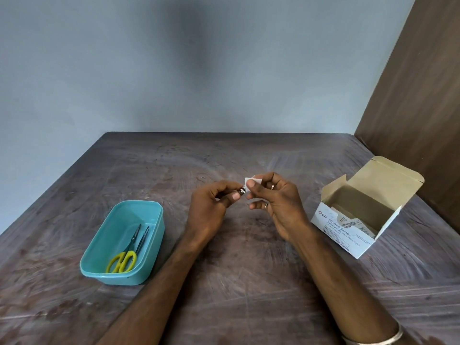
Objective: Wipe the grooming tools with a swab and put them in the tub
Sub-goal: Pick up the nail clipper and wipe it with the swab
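There is only the one view, from a camera on the person's head, looking forward and down over a dark wooden table (249, 282). It sits close: both forearms run in from the bottom edge and meet near the middle of the picture, where the left hand (211, 202) and right hand (276, 202) pinch something small between them. That grip is the centre of the framing. The teal tub (159, 220) falls to the left of the grip and nearer the wearer, the open swab box (348, 235) to its right. Beyond the grip the table's far edge meets a pale wall (174, 58) filling the upper half. The wide lens bends the table's edges outward.
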### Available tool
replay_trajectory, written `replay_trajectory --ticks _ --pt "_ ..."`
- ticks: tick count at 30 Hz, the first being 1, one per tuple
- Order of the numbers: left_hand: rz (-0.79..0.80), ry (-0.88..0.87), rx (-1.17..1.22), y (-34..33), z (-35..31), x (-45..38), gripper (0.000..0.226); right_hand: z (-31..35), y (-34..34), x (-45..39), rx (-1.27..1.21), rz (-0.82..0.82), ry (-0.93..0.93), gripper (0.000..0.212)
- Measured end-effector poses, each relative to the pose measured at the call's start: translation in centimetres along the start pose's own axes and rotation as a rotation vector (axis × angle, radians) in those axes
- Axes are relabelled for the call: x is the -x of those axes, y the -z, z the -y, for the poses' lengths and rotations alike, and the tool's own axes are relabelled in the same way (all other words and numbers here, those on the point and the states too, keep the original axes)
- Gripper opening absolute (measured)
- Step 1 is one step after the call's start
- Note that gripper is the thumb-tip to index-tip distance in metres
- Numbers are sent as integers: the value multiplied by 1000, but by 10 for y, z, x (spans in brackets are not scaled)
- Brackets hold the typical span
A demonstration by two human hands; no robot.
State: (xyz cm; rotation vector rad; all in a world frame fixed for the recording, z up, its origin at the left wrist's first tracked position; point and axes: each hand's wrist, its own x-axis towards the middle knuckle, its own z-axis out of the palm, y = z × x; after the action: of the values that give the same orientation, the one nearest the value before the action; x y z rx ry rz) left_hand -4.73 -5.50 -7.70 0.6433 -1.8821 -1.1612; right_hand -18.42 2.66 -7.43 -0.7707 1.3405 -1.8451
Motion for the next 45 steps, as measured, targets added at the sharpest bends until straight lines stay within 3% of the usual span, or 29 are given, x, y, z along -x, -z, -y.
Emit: replay_trajectory --ticks 5,12,45 --pt "6 -25 -26 0 3 0 22 1 0 1 45 -13 5 39" --pt "9 -25 -58 3 5 -2 20 0 -1 2 111 16 22 13" --pt "-5 -18 -13 7 1 -2 21 6 -2 6 152 1 11 19"
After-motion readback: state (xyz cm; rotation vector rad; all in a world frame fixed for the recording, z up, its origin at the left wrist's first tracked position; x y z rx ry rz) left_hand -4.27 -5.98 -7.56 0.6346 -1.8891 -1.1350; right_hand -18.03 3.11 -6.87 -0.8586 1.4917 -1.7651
